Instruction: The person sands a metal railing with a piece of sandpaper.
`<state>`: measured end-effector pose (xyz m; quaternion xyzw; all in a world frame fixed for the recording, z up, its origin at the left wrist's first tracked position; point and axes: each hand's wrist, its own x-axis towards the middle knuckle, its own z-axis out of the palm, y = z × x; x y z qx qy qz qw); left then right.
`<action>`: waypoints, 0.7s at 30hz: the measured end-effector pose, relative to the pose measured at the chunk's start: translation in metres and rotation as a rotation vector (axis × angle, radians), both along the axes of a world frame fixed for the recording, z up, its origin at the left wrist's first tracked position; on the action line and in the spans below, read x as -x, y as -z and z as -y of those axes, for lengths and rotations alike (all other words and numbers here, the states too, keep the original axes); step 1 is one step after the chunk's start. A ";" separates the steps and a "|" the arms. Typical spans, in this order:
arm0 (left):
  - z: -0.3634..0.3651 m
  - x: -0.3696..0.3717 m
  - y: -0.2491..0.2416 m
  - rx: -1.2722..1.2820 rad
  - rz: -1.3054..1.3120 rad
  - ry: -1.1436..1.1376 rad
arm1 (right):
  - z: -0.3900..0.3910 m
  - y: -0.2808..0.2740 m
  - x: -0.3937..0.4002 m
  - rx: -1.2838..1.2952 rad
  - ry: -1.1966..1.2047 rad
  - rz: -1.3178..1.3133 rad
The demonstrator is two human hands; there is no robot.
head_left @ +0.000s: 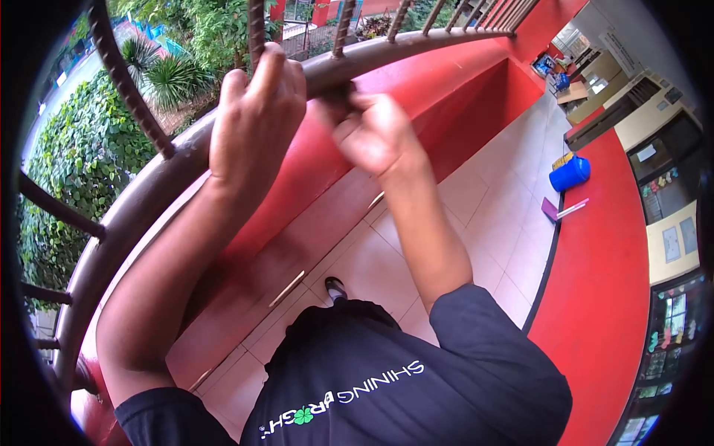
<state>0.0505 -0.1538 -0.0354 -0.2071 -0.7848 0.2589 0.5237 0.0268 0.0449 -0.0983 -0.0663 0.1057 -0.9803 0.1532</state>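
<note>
Left hand (256,123) curled round bar (256,26); use as brace. Right hand (379,137), fingers mostly closed, grips blurred dark item (340,98) against rail's (409,48) underside. Steady your wrist, clear your knuckles.

The person wears a black T-shirt (446,394) with short sleeves, the left sleeve (175,416) near seven o'clock in the view, the right sleeve (476,316) near four. White capital lettering (394,380) begins "SHINING", with a green four-leaf clover (303,415) in its second word. Toward six o'clock shows a dark shoe (334,285), pale at its opening.
</note>
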 end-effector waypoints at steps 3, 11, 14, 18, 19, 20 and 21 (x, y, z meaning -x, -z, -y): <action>0.001 -0.004 -0.002 0.030 0.003 -0.026 | -0.004 -0.037 -0.006 -0.300 0.304 0.148; -0.003 -0.007 -0.004 0.051 0.023 -0.069 | -0.026 -0.011 0.010 -0.371 0.099 -0.033; -0.002 -0.008 -0.003 0.058 0.022 -0.061 | -0.118 0.007 0.082 0.118 -0.070 0.027; -0.001 -0.002 -0.001 0.077 -0.016 -0.087 | -0.039 -0.040 0.005 -0.419 0.558 0.150; -0.001 -0.002 -0.002 0.071 -0.010 -0.068 | -0.011 -0.039 -0.019 -0.429 0.388 0.146; -0.001 -0.003 -0.002 0.062 -0.005 -0.053 | 0.007 -0.048 -0.039 -0.489 0.294 0.128; -0.002 -0.004 -0.002 0.067 -0.002 -0.064 | -0.004 -0.044 -0.031 -0.479 0.272 0.103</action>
